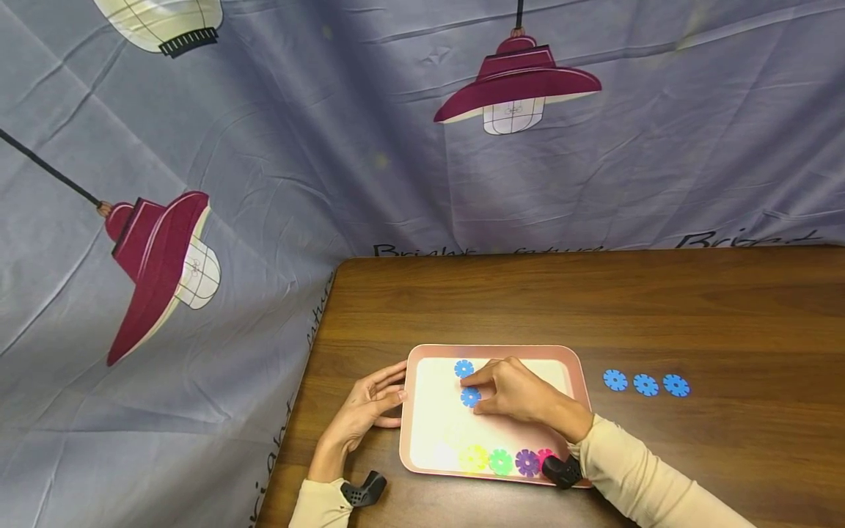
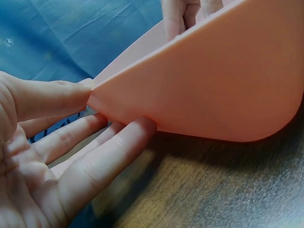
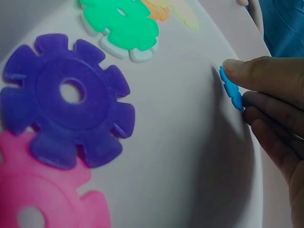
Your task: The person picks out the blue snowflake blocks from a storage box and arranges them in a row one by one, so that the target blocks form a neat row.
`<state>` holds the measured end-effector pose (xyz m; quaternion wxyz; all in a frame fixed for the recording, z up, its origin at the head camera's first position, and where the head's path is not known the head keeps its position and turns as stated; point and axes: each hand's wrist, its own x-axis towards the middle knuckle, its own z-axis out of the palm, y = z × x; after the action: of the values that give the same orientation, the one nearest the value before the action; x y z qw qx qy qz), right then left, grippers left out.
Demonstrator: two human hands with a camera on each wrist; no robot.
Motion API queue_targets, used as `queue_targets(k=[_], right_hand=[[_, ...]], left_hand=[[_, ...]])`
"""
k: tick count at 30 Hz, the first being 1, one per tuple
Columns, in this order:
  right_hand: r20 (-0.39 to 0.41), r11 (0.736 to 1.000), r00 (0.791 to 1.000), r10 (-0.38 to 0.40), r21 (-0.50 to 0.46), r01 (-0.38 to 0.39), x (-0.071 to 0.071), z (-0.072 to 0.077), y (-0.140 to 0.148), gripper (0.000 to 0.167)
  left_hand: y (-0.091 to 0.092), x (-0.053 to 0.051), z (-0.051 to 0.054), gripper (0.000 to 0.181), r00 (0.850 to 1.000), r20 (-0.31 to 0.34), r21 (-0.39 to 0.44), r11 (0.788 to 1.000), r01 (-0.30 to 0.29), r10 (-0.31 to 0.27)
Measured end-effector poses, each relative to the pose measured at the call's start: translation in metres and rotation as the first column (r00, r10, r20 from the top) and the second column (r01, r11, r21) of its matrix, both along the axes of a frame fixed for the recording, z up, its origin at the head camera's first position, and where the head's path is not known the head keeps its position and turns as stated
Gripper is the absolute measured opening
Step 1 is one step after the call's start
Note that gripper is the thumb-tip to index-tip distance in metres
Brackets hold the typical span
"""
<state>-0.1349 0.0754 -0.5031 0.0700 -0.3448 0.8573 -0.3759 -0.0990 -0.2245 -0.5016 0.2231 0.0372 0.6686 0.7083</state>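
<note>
A pink tray (image 1: 577, 367) with a white inside lies on the wooden table. My left hand (image 1: 361, 411) holds its left side, the thumb at the rim and the fingers against the outer wall (image 2: 204, 90). Over the tray, my right hand (image 1: 521, 392) pinches a blue notched disc (image 1: 471, 397) between thumb and fingers; the right wrist view shows this disc (image 3: 231, 89) nearly edge-on at the fingertips (image 3: 232, 68). Another blue disc (image 1: 464, 368) lies just beyond it, near the tray's far edge.
Yellow (image 1: 474, 458), green (image 1: 500, 462), purple (image 1: 527, 463) and pink (image 1: 544, 458) discs line the tray's near edge. Three blue discs (image 1: 646, 385) lie in a row on the table (image 1: 726, 315) right of the tray. Printed cloth (image 1: 396, 147) hangs behind and to the left.
</note>
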Motion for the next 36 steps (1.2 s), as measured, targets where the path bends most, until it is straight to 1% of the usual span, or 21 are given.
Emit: queue_targets(k=[11, 16, 21, 26, 29, 33, 36], right_hand=[[-0.012, 0.999, 0.999, 0.035, 0.013, -0.035, -0.0014, 0.0014, -0.0025, 0.042], [-0.038, 0.998, 0.997, 0.068, 0.018, -0.067, -0.0025, 0.0012, -0.0028, 0.040], [-0.064, 0.994, 0.993, 0.104, 0.044, -0.101, -0.0032, 0.0010, -0.0033, 0.036], [-0.118, 0.989, 0.984, 0.136, 0.067, -0.129, -0.0035, 0.0021, -0.0047, 0.033], [-0.138, 0.985, 0.978, 0.154, 0.100, -0.141, -0.0032, 0.0047, -0.0056, 0.031], [-0.157, 0.979, 0.974, 0.166, 0.144, -0.143, -0.0027, 0.0076, -0.0061, 0.028], [-0.174, 0.977, 0.971, 0.167, 0.161, -0.139, -0.0018, 0.0088, -0.0066, 0.027]], left_hand=[[0.0001, -0.0003, 0.0013, 0.060, 1.000, 0.000, -0.016, 1.000, -0.003, 0.003], [-0.0001, -0.0002, 0.0017, 0.061, 1.000, 0.002, -0.015, 1.000, -0.002, 0.002], [-0.0004, 0.0003, 0.0014, 0.060, 1.000, 0.005, -0.012, 1.000, -0.002, 0.002], [-0.0001, 0.0005, 0.0010, 0.060, 1.000, 0.008, -0.011, 1.000, -0.003, 0.003], [0.0003, 0.0007, 0.0011, 0.059, 1.000, 0.010, -0.008, 1.000, -0.003, 0.003], [0.0006, 0.0009, 0.0015, 0.059, 1.000, 0.009, -0.005, 1.000, -0.005, 0.005], [0.0004, 0.0009, 0.0016, 0.059, 1.000, 0.008, -0.010, 1.000, -0.006, 0.006]])
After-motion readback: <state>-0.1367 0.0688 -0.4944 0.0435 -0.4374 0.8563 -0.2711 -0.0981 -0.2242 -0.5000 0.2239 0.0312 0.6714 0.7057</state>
